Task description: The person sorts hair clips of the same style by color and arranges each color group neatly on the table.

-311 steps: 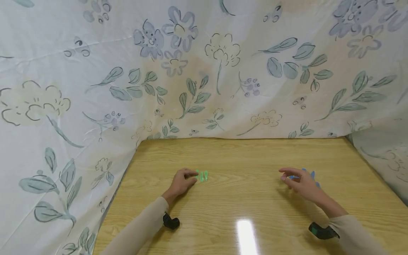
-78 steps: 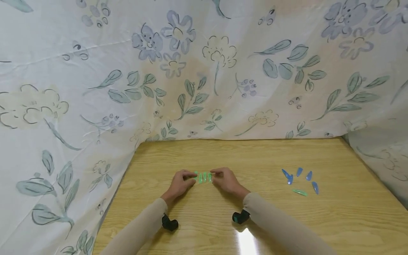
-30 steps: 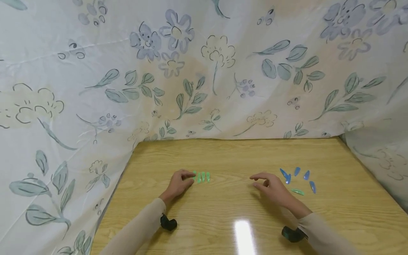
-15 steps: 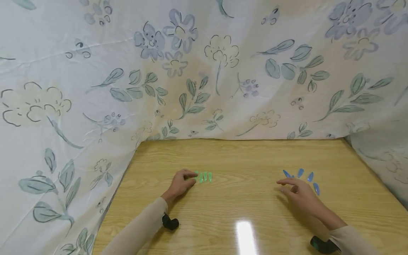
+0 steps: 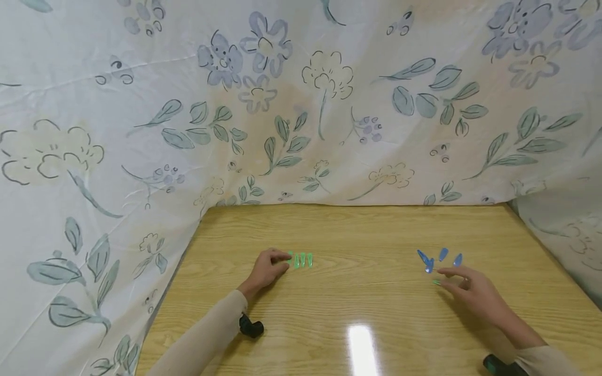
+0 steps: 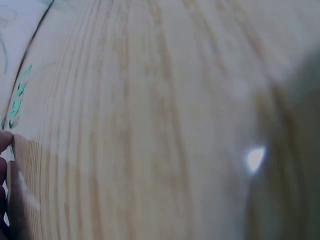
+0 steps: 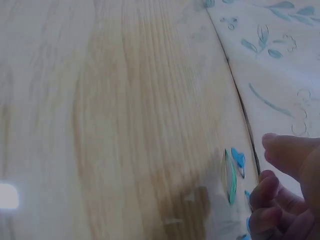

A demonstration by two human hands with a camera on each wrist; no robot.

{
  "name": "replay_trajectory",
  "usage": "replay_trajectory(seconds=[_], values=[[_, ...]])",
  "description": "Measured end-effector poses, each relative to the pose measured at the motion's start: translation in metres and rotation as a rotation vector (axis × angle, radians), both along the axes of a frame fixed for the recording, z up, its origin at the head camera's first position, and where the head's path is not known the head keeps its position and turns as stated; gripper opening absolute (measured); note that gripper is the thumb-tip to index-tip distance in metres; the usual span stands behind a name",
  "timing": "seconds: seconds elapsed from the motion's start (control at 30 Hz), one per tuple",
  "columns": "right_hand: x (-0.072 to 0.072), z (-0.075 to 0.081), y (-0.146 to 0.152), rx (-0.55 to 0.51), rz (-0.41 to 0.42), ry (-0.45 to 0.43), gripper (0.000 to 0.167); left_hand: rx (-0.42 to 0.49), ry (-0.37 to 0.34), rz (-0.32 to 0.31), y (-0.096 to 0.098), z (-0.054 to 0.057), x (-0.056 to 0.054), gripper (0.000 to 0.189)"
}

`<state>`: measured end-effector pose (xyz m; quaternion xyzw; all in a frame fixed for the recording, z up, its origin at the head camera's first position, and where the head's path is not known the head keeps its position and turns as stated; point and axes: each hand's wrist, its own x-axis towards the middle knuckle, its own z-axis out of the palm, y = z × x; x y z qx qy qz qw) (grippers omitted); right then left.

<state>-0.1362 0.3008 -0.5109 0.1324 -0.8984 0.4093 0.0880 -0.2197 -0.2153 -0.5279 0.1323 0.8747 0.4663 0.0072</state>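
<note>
Although only one end of the slender, glossy, bright green teardrop-shaped hair clip (image 5: pixel 437 282) shows in the head view, this loose piece is clearly nearer to the right hand (image 5: pixel 475 295); the left hand (image 5: pixel 268 269) is well apart from it, on the left side of the wood-grained surface (image 5: pixel 352 297). The right grip is moderately wide, thumb and index finger parted, with nothing visibly held between them. From there the loose clip lies just to the left, its remainder hidden behind the thumb, and the right wrist view shows it on the surface, apart from the fingertips. What seems to matter most is its long axis, which in that view runs nearly parallel to the line from thumb tip to fingertips, so its narrow width lies crosswise to the grip. Just on the far side are several glossy blue teardrop-shaped clips (image 5: pixel 443 254), the two leftmost apparently touching. The left grip is at the left end of a row of four bright green looped hair clips (image 5: pixel 303 260), their long axes running near to far; whether it pinches the leftmost, partly covered one, I cannot tell.
</note>
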Motion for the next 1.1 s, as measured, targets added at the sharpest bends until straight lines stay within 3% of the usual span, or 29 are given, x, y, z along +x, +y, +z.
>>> replay_trajectory(seconds=[0.2, 0.5, 1.1], values=[[0.001, -0.006, 0.010, 0.053, -0.023, 0.030, 0.026, 0.006, 0.018, -0.003, 0.001, -0.002, 0.000, 0.019], [0.006, -0.015, 0.016, 0.120, -0.020, -0.025, 0.021, -0.010, 0.007, 0.002, 0.002, -0.004, 0.003, 0.018], [0.003, -0.011, 0.009, 0.153, -0.063, -0.053, 0.009, -0.009, -0.007, 0.017, -0.001, 0.000, 0.001, 0.018]])
